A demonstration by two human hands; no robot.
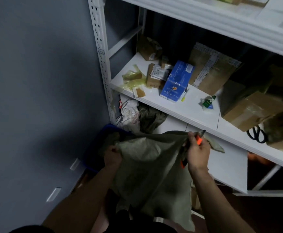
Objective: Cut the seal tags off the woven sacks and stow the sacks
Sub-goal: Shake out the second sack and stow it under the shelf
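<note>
Lower centre, woven sack (151, 163): olive, limp, hanging between both hands before the white shelving (184, 113).
Left hand (112, 155): fingers curled, bunching the sack's left top corner.
Right hand (198, 153): clamped on the right corner together with an orange cutter (199, 140).
Handling: light, floppy, likely slick; hold the mouth edge taut.

Your 2 bare forearms reach forward from the bottom of the view, spread apart. Your left hand (112, 156) is closed, knuckles up, fingers curled round a bunched edge of the woven sack (147, 165). Your right hand (198, 153) shows its back to you, fingers wrapped round the orange-handled cutter (199, 140), the sack's edge drawn up to its fingertips.
</note>
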